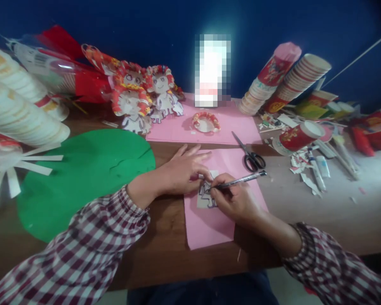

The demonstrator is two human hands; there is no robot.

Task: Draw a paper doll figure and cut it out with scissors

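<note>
A small pale piece of paper (203,201) with a figure drawn in dark lines lies on a pink sheet (208,231). My right hand (233,198) is closed round a pen (241,181), its tip down at the drawing and its other end pointing right. From the left, my left hand (186,171) rests with fingers spread across the pink sheet and the upper edge of the drawing, pressing on the paper. Both hands hide part of the figure. Scissors (250,156) with black handles lie just beyond my right hand, blades towards the back.
A green sheet (82,182) with rounded edges covers the table at left. Paper-cup stacks (22,110) lean there, and more cups (300,76) stand back right. Decorated paper figures (131,99) and a red-and-white ring (206,123) sit behind. Paper scraps and tubes (317,173) lie right.
</note>
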